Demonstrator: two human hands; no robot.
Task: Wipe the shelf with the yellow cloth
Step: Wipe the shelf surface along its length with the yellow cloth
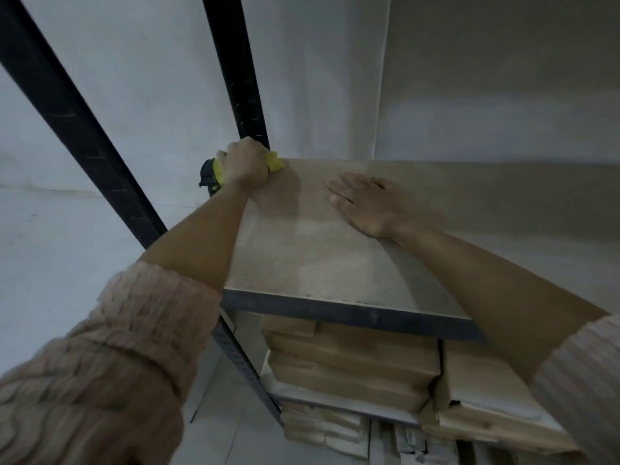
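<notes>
The shelf (312, 260) is a pale board on a dark metal frame, seen from just above its front edge. At its far left corner my left hand (243, 164) grips the yellow cloth (275, 161), bunched under the fingers, with yellow showing on both sides of the hand. The cloth sits right against the rear black upright. My right hand (365, 203) rests flat on the board's middle, fingers straight and pointing left, holding nothing.
Two black metal uprights (235, 72) rise at the shelf's left side, the nearer upright (77, 125) slanting across the view. Stacked cardboard boxes (355, 364) fill the lower shelves. A pale wall (486, 78) stands behind and to the right. A small dark object (206, 174) sits beside the cloth.
</notes>
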